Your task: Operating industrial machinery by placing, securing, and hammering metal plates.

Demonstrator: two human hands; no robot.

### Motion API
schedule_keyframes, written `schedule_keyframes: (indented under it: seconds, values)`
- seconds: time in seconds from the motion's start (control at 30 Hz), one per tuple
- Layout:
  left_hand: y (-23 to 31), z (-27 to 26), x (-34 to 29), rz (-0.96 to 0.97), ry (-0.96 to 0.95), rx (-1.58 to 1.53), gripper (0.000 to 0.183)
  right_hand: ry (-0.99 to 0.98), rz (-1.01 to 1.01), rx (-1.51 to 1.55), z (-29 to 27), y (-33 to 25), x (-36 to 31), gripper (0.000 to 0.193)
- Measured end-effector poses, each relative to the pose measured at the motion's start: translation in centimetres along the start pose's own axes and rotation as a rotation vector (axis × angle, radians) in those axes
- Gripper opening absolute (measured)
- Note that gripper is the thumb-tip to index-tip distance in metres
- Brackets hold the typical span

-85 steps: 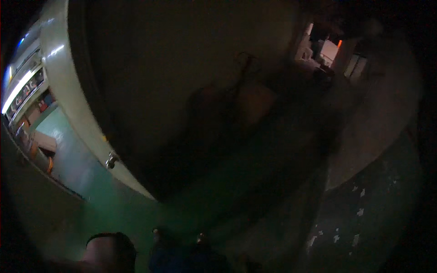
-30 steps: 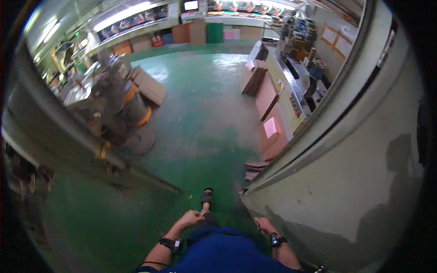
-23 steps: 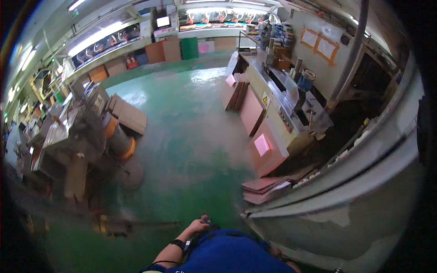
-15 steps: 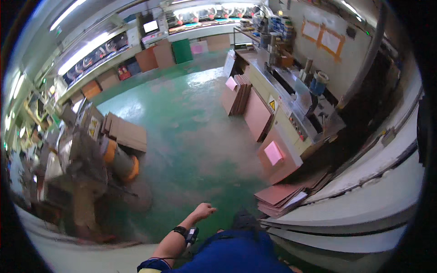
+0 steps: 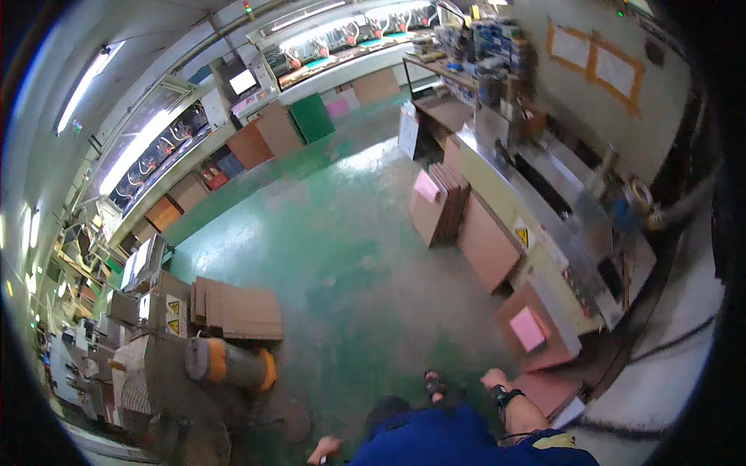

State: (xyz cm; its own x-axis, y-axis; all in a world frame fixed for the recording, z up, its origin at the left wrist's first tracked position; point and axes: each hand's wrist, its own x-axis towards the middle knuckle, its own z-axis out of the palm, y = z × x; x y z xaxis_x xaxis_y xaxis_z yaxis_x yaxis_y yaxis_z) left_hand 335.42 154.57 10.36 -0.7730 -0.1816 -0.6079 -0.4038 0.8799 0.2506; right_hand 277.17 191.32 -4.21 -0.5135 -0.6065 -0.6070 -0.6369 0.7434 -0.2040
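Observation:
My right hand [image 5: 493,379] hangs at my right side with a dark band on its wrist. Its fingers look curled in and nothing is in it. It is just above flat brown cardboard sheets [image 5: 549,391] lying on the floor. My left hand [image 5: 325,448] shows at the lower edge, empty, with fingers loosely spread, close to the base of a grey machine [image 5: 148,373]. My blue top [image 5: 451,443] fills the bottom, and one sandalled foot [image 5: 434,383] stands on the green floor [image 5: 350,256].
A stack of flat cardboard [image 5: 237,311] lies left, beside a grey and orange roller [image 5: 229,363]. A long yellow workbench [image 5: 536,233] runs along the right. Brown panels with pink sheets [image 5: 528,328] lean on it. Shelves and boxes line the far wall.
The view has swung from a dark wall to the open workshop floor. I have moved forward past a curved pale edge. My left hand dropped lower and my right hand came into view.

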Motion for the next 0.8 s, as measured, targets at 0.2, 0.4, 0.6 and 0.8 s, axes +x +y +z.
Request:
schedule_keyframes:
  seconds: [0.2,0.4,0.6,0.8]
  values:
    - [-4.9,-6.0,10.8,-0.589,-0.043,-0.816,0.018,0.379,0.006,0.729,-34.2,-17.8,18.1,0.027]
    - [-15.0,-20.9,26.5,-0.453,-0.043,-0.71,0.017,0.286,-0.012,0.53,-41.8,-25.8,31.9,0.027]
    - [-35.5,-41.6,43.7,0.042,-0.233,0.257,0.016,-0.182,0.139,0.381,-36.0,-25.6,36.3,0.032]
    - [-47.4,-67.2,59.8,0.001,-0.063,-0.214,0.019,-0.341,-0.003,0.13,-34.1,-23.7,45.1,0.033]
